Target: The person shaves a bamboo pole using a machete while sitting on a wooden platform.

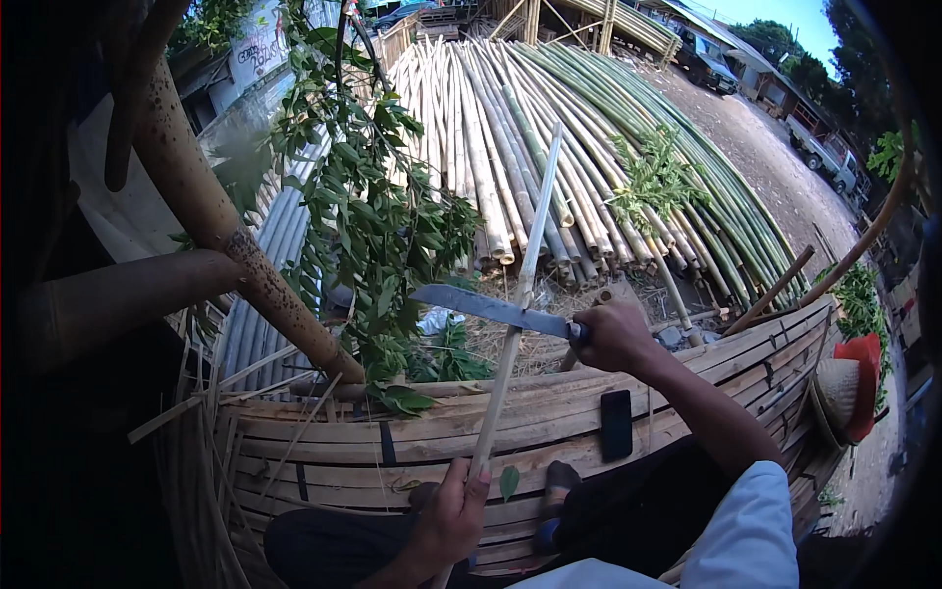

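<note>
My left hand (447,518) is closed round the lower part of a long pale bamboo strip (502,388). The strip slants up and away from me, its far end over the stacked poles. In my right hand (618,334), closed round its dark handle, is a large knife (481,305) with a broad grey blade. The blade lies across the strip about midway along and points left. It appears to touch the strip; whether it has cut in, I cannot tell.
I sit on a slatted bamboo platform (549,447). A black phone (616,425) lies on it, and a straw hat with red (842,393) rests at right. Leafy branches (363,216) hang at left beside a thick bamboo post (201,187). Many bamboo poles (491,128) lie ahead.
</note>
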Motion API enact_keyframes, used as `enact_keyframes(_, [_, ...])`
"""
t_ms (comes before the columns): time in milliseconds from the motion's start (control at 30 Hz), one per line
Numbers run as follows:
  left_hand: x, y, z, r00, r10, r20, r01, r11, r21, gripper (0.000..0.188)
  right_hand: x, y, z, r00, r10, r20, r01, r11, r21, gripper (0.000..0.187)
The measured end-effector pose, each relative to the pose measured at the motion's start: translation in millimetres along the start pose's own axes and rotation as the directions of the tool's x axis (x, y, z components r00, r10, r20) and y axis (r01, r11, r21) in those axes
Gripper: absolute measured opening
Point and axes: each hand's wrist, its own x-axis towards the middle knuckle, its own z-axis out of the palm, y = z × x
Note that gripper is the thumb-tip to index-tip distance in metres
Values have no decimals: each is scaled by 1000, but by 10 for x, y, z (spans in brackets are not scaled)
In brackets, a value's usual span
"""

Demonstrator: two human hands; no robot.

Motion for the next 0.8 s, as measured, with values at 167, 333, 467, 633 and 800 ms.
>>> enact_keyframes(167, [67, 14, 27, 999, -24, -21, 26, 997, 76, 31, -241, -234, 147, 964, -258, -62, 259, 966, -2, 13])
enact_keyframes(333, [-13, 161, -2, 999, -38, 15, 36, 993, 114, 31, 50, 136, -33, 995, 87, 48, -94, 981, 172, 11])
enact_keyframes(467, [14, 133, 32, 999, -40, -4, 40, 982, 187, 30, -141, -100, 150, 975, -173, -139, 177, 984, 16, 13])
enact_keyframes(633, [0, 279, 45, 996, -84, 31, 76, 978, 194, 28, 35, 78, -14, 980, -82, -180, 82, 997, -5, 10])
enact_keyframes(800, [18, 53, 101, 999, 44, -26, -39, 985, 167, 27, -102, -64, 138, 967, -207, -147, 202, 978, -47, 10])
